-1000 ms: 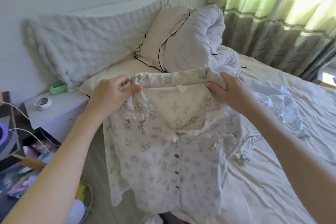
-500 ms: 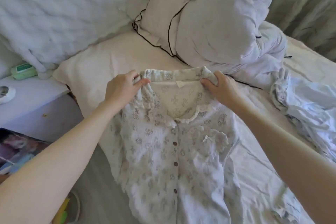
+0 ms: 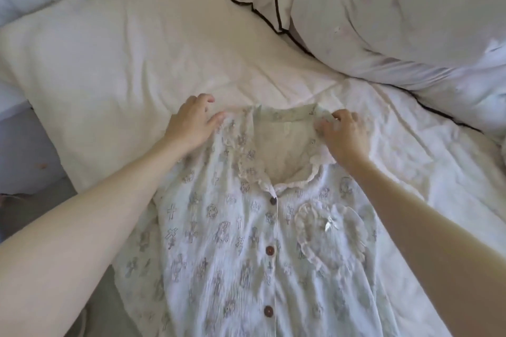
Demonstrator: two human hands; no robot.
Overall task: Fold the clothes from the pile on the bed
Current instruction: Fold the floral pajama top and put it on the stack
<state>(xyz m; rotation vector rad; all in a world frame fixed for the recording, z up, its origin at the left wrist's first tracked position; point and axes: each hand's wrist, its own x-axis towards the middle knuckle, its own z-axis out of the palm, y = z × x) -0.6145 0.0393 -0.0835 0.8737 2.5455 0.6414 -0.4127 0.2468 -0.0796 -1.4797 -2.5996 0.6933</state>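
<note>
- Both hands were at the shirt's collar: my right hand [image 3: 345, 133] pinched the collar edge with curled fingers, my left hand [image 3: 191, 122] lay on the shoulder, fingers loose, gripping nothing I could make out.
- Printed shirt [image 3: 246, 254] lay face up, buttoned, on the bed sheet [image 3: 410, 159] below my hands.
- Cream pillow [image 3: 123, 49] sat just beyond my left hand.
- Rolled duvet [image 3: 397, 13] lay beyond my right.
</note>
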